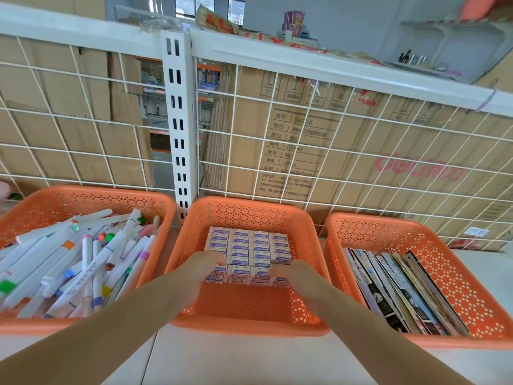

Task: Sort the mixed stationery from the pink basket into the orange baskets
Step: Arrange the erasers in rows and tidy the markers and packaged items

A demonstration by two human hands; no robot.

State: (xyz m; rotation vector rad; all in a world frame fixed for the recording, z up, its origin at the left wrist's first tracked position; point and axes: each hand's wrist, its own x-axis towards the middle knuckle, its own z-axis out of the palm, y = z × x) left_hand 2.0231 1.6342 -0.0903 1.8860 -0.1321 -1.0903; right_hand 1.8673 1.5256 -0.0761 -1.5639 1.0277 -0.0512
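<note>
A white wire grid (305, 151) runs across the back, with brown cardboard boxes (361, 159) stacked behind it. In front lies the pale tabletop (249, 359), carrying three orange baskets side by side. The left basket (83, 191) is heaped with white markers (69, 268) lying crisscross, their caps in many colours. The right basket (458, 287) holds thin booklets (402, 287) standing on edge in a leaning row. The middle basket (249, 309) holds boxed erasers (249, 245), packed in neat rows against its far wall, its near floor bare. Both bare forearms reach into this middle basket. The left grip (204, 263) sits on the near left corner of the eraser block, the right grip (293, 275) on the near right corner. Each has its fingers bent down onto the front row; whether they pinch an eraser or only press on it, I cannot tell.
</note>
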